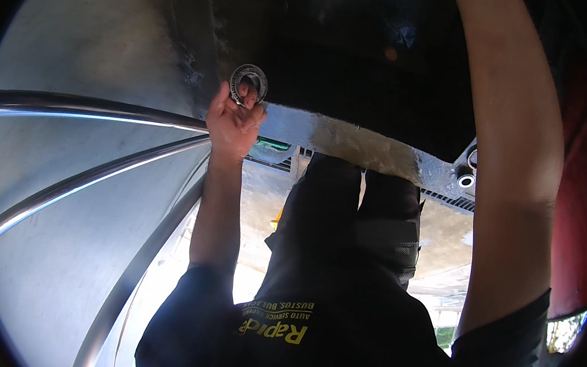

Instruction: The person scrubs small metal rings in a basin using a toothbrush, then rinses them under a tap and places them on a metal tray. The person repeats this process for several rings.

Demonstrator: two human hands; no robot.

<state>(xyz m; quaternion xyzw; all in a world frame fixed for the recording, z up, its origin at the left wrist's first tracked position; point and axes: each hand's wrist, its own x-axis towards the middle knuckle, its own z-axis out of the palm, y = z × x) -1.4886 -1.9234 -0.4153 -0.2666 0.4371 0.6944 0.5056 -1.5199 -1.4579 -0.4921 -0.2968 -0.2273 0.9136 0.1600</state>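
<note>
My left hand [235, 124] is raised at the left of the middle, closed on a roller bearing [262, 84], a greyish metal ring with a ridged rim. Fingers show through the hole of the ring. Beneath this hand runs the metal rim [365, 146] of a wide, dark basin-like surface [358, 64]. My right forearm [519, 125] reaches up along the right side and leaves the picture at the top, so my right hand is out of sight. Beside that forearm, a small round metal ring [467, 180] sits at the rim's right corner.
Curved metal pipes [92, 110] cross the pale grey surface [66, 186] on the left. A red panel [575, 192] stands at the far right. A floor grate [447, 199] and the pale floor [448, 230] show below the rim, next to my dark-trousered legs [325, 214].
</note>
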